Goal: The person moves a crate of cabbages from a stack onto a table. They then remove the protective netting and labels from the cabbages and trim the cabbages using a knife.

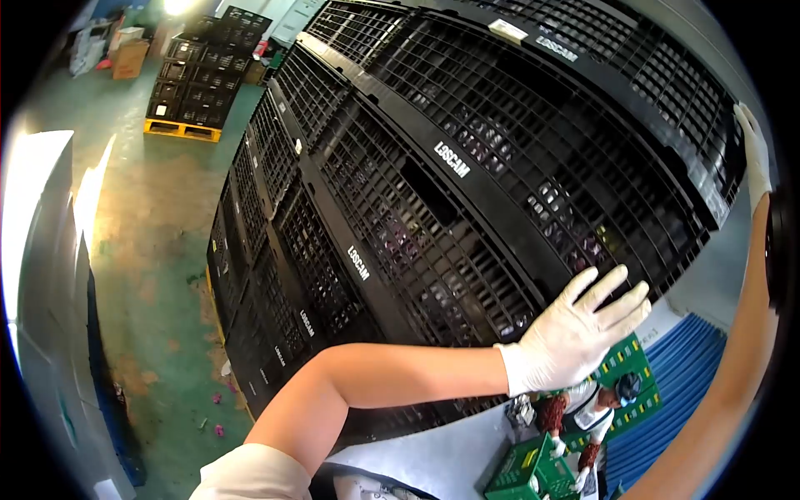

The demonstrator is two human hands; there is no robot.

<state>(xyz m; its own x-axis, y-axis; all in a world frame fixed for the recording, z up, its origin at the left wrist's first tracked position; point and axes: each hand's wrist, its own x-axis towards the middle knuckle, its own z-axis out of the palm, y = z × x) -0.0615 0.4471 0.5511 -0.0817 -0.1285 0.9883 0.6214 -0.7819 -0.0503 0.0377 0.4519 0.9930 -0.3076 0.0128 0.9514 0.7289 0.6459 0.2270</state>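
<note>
A tall stack of black slatted plastic crates marked LOSCAM fills the middle of the view, with small purple and yellowish things showing through the slats. My left hand, in a white glove, is open with its fingers spread, at the lower right corner of the crates; whether it touches them I cannot tell. At the far right, my gloved right hand lies along the edge of an upper crate. Its visible fingers are stretched out, while part of the hand is cut off by the view's rim.
Another person with gloved hands works at a green crate at lower right, near blue corrugated sheeting. More black crates stand on a yellow pallet at back left. Small pink scraps lie on the green floor.
</note>
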